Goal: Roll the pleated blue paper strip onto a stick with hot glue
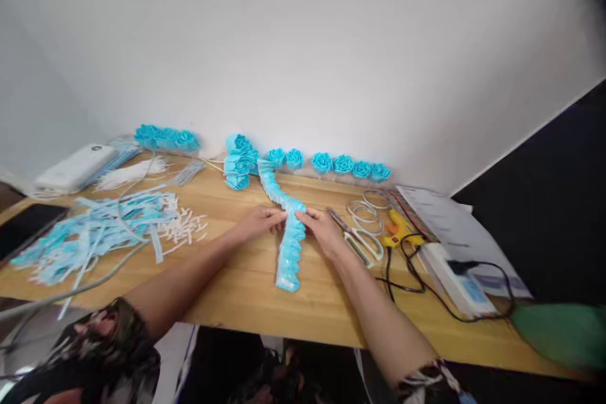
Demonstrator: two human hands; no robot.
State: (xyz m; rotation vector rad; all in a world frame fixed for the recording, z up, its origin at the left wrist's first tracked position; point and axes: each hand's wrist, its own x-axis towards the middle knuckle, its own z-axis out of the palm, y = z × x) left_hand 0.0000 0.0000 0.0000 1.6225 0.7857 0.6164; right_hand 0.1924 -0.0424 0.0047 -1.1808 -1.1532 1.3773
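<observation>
A long, scalloped light-blue strip (290, 251) runs from the back of the desk toward the front edge, bending near its middle. My left hand (267, 219) pinches its left edge at the bend. From the other side, my right hand (319, 227) grips the same strip with thumb and fingers. The strip's far end lies against a cluster of blue flowers (238, 164). Just right of my right hand are scissors (362, 243) with pale handles.
Blue flowers (343, 164) line the wall. Blue cut strips (113, 227) and small white pieces (187, 225) cover the left side, near a phone (28, 227) and a white power bank (76, 167). At right lie a yellow glue gun (400, 229), a power strip (457, 281) and papers (454, 227).
</observation>
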